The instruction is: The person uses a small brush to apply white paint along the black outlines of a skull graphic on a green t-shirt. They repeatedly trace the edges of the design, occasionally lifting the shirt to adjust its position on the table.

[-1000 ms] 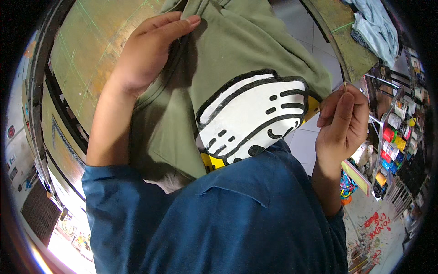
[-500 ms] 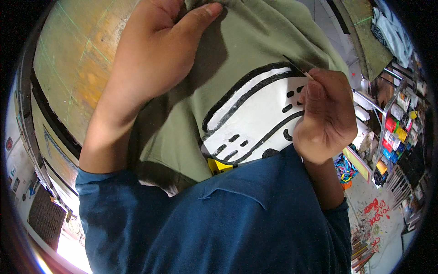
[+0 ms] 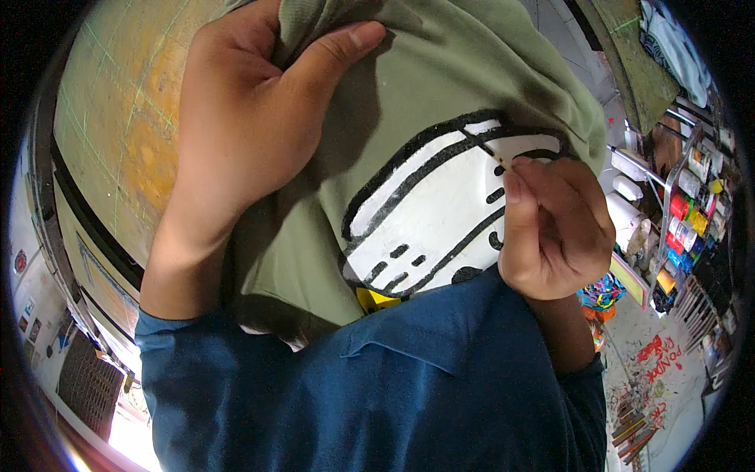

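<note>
Near the centre of the frame, a slim, dark-tipped brush slanted over a white cartoon motif with black outlines.
Right of centre, the right hand pinched the brush between thumb and fingers; whether its tip touched the motif could not be told. At upper left, the left hand grasped a fold of the olive-green cloth garment bearing the motif, which spread from the top edge to mid-frame. Small coloured plastic bottles sat at far right.

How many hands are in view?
2: the left hand pinching the green cloth, upper left; the right hand holding a brush over the white design, right of centre.
</note>
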Motion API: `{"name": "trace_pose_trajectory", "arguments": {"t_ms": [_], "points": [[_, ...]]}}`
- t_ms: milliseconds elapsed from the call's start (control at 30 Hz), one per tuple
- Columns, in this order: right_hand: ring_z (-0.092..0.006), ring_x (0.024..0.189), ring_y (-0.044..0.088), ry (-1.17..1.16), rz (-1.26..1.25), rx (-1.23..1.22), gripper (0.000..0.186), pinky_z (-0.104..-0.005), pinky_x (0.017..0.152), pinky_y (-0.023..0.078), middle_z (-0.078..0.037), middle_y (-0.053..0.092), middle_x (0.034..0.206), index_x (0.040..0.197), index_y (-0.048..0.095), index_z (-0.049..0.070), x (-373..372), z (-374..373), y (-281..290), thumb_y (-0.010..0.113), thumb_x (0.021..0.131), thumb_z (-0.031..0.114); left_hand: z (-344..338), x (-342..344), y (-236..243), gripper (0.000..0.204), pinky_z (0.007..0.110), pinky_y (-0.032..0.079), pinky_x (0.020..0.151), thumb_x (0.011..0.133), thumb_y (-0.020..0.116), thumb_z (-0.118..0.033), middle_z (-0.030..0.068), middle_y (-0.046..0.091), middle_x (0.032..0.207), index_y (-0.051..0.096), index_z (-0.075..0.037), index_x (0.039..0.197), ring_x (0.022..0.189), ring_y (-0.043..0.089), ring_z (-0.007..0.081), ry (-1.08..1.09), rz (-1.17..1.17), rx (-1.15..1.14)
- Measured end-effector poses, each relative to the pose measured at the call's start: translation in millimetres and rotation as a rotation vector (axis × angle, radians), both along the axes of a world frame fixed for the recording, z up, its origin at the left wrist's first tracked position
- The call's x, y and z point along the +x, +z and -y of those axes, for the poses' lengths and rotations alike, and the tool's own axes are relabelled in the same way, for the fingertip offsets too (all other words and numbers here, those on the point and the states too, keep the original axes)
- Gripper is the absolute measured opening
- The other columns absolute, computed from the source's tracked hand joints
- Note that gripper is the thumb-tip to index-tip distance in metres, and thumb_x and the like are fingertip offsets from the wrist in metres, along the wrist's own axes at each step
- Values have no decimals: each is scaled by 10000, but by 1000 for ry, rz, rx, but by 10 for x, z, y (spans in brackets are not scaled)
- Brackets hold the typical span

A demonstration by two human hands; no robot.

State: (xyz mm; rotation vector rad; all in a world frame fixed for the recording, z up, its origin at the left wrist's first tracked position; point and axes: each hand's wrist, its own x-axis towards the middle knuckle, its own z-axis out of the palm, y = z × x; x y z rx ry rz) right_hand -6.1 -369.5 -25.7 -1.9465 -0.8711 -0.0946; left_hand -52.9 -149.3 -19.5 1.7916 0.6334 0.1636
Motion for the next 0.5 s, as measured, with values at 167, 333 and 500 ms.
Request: {"name": "trace_pose_trajectory", "arguments": {"t_ms": [167,333,500], "points": [[-183,533,570,35,40,-52,152,-274,474,452,-82,590,681,800,678,-11,-56,-6,28,710,656,-41,-22,1,23,146,214,471,539,866,685,-134,34,695,812,691,-31,971,626,612,83,3,-23,-49],[-197,524,559,51,113,-84,155,-292,473,452,-68,563,666,787,681,8,-77,-39,31,719,641,-30,-30,-5,-46,141,220,474,521,868,682,-129,35,696,804,691,-34,972,620,612,82,-2,89,-20],[-204,526,557,19,114,-121,161,-313,472,452,-66,565,683,789,680,13,-112,-31,25,722,639,-28,-33,-8,-20,139,213,474,548,869,680,-124,34,698,815,691,-35,976,645,615,76,-15,39,-35]]}}
